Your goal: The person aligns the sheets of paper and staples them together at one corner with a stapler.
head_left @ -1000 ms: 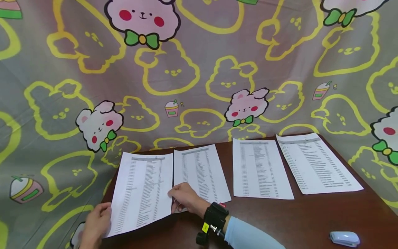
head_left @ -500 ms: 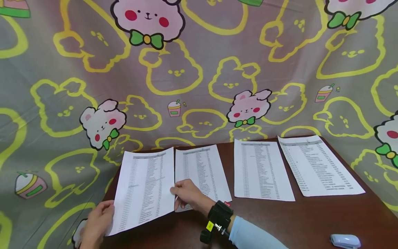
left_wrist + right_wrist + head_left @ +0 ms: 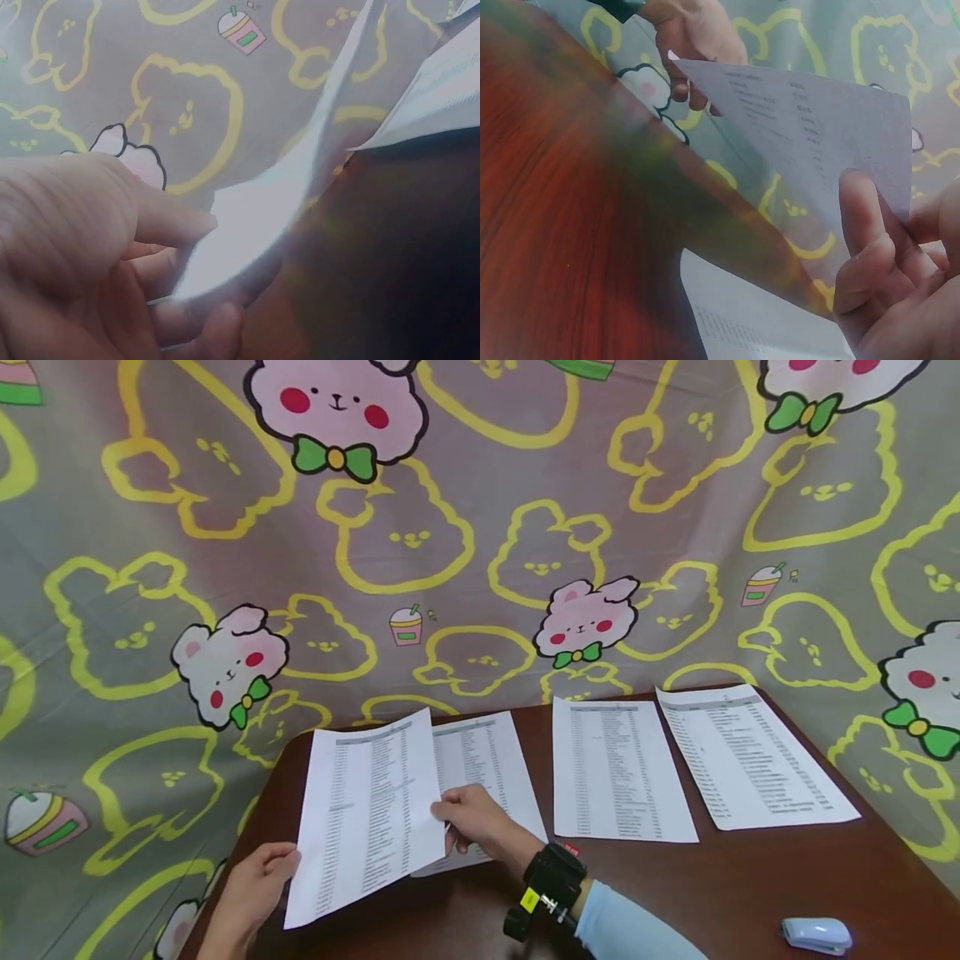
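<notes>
Between my two hands a printed paper sheet (image 3: 367,810) is lifted off the table, tilted and slightly bowed. My left hand (image 3: 251,893) pinches its left edge near the lower corner, thumb on the printed face and fingers behind, as the left wrist view shows with the sheet (image 3: 247,232). On the opposite edge, my right hand (image 3: 476,822) pinches the same sheet; its fingers (image 3: 862,210) lie against the back in the right wrist view. Partly covered by the held sheet and my right hand, a second printed sheet (image 3: 480,752) lies on the table.
Two more printed sheets lie to the right, one upright to me (image 3: 618,768) and a slanted sheet (image 3: 753,760) near the table's right edge. A pale blue stapler (image 3: 816,935) sits at the front right of the brown table (image 3: 675,893). A patterned curtain (image 3: 450,552) hangs behind.
Both hands have carried the held sheet to the right. It now overlaps the second sheet more, and the table's back left corner shows. The other sheets stay put.
</notes>
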`<state>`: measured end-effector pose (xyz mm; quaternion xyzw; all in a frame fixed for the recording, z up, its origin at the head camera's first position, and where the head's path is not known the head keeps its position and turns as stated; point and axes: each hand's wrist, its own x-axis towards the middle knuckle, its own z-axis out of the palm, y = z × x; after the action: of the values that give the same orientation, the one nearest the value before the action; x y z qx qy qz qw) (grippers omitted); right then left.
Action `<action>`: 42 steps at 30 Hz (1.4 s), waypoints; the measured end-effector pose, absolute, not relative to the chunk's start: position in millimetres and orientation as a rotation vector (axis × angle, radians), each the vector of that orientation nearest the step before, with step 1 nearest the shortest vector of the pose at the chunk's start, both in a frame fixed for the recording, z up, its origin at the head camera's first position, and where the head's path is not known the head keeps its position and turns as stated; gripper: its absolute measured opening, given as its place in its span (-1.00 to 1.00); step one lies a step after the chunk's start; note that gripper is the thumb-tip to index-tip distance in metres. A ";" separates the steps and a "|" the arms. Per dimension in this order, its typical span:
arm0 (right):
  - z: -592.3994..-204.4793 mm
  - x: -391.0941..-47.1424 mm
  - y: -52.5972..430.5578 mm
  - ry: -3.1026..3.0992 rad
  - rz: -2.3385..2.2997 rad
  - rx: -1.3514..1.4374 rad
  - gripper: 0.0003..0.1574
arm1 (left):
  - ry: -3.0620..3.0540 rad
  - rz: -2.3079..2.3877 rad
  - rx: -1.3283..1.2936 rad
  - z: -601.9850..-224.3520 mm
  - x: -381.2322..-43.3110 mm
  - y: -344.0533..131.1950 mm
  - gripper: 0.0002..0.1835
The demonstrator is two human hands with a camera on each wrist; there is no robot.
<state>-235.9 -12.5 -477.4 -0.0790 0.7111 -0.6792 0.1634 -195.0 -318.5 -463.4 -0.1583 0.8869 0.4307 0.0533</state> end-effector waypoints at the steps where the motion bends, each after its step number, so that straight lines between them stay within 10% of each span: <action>1: -477.0 -236.0 -11.4 2.027 -1.942 -0.227 -0.74 | 2.689 1.319 -0.469 -463.2 -194.9 -317.0 -0.51; 42: -468.8 -221.4 57.0 2.214 -1.929 -0.199 -0.72 | 2.682 1.427 -0.277 -459.1 -189.7 -253.9 -0.65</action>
<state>-221.4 57.0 -468.8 -0.0674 0.7486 -0.6521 0.0990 -189.7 -253.9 -459.1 -0.0907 0.8782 0.4675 0.0456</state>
